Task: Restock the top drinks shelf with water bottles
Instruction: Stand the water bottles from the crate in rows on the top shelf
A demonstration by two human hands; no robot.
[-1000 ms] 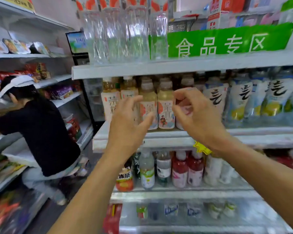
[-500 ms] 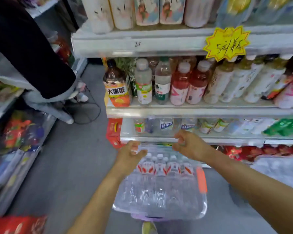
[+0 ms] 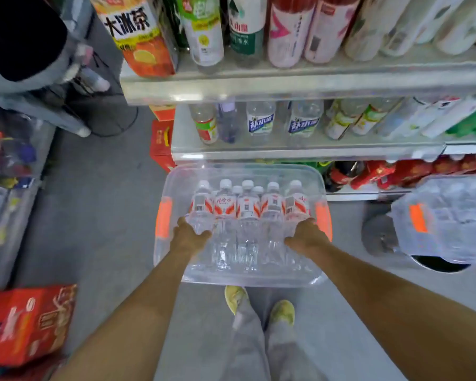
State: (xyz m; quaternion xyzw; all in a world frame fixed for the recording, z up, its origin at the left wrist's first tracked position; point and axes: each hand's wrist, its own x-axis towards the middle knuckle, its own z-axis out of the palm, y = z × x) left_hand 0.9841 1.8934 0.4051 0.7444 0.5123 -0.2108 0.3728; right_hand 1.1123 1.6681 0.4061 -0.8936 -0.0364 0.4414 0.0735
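Down in the clear bin [image 3: 318, 179] on the floor, my left hand [image 3: 188, 237] and right hand [image 3: 305, 235] each clamped an outer water bottle [image 3: 201, 215]. Pickup step, I judged; next: lift clear, carry to top shelf.

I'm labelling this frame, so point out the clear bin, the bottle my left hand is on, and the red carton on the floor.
clear bin [image 3: 321, 179]: head view, far right rim corner.
water bottle [image 3: 201, 213]: head view, label and shoulder above the left hand [image 3: 188, 237].
red carton [image 3: 28, 323]: head view, top face.

Water bottles [image 3: 248, 213] stand upright in a bin [image 3: 239, 279] on the floor, before the lowest shelf [image 3: 300, 153]; a carton [image 3: 25, 323] lies at the floor's left edge.
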